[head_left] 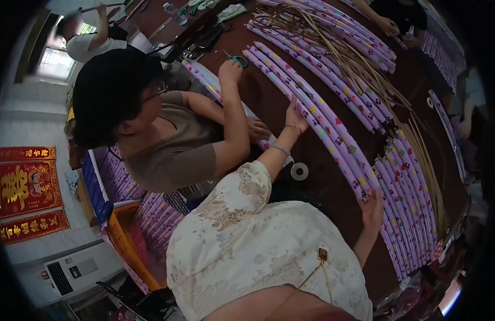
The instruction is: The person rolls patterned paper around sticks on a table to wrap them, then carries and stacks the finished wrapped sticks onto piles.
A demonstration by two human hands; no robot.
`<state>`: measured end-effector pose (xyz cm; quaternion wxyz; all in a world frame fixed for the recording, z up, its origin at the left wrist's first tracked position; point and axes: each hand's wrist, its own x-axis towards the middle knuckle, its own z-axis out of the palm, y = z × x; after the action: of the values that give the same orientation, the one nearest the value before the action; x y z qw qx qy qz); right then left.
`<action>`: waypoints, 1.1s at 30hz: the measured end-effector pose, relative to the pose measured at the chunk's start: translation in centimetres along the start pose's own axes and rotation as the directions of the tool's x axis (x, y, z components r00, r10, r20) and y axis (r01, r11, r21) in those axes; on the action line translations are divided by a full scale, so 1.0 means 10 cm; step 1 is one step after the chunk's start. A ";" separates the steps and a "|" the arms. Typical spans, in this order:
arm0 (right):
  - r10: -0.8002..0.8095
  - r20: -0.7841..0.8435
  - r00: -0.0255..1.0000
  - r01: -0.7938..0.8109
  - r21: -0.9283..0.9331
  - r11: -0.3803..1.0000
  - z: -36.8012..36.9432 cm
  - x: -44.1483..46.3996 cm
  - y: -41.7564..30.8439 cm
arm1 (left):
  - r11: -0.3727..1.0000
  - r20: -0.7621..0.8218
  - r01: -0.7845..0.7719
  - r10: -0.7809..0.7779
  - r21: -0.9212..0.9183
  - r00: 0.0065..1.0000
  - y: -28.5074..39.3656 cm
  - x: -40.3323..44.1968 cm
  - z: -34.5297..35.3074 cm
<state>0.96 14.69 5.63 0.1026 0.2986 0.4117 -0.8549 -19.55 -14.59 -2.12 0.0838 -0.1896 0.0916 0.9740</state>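
Note:
Several long, thin lilac rolls [318,116] with a colourful print lie side by side on the dark brown table [325,168]. My left hand [297,115] is closed against their near edge, around the middle of their length, fingers partly hidden. At their lower right end, my right hand [371,207] grips the roll ends with bent fingers. Just beyond my right hand lies another stack of the same rolls [405,208]. A white ring of tape [299,171] rests on the table below my left hand.
A co-worker [172,123] on my left holds green-handled scissors [238,60] over a printed sheet [204,80]. Brown strips [333,45] lie across more rolls. An orange crate [127,241] holds rolls. Other people sit across the table.

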 end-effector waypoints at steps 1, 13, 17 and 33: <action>-0.006 -0.009 1.000 0.006 0.006 1.000 -0.05 -0.12 0.00 | 1.000 0.002 0.004 -0.004 -0.020 1.000 -0.05 -0.02 -0.05; -0.179 -0.419 0.890 0.241 0.100 0.965 -1.02 -0.99 0.40 | 0.957 0.397 0.284 -0.284 0.060 0.873 -0.87 -0.77 0.24; -0.099 -0.427 0.899 0.210 0.223 0.952 -1.31 -0.97 0.54 | 0.958 0.551 0.115 -0.246 0.261 0.797 -0.87 -1.33 0.74; 0.268 0.164 0.949 -0.245 -0.146 0.958 -0.79 -0.44 0.63 | 0.570 0.604 -0.688 0.373 0.449 0.704 -0.32 -3.89 0.59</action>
<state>10.51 16.42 0.35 0.2687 0.2633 0.4103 -0.8307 14.52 -15.20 17.75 -0.1436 0.1170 0.4539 0.8716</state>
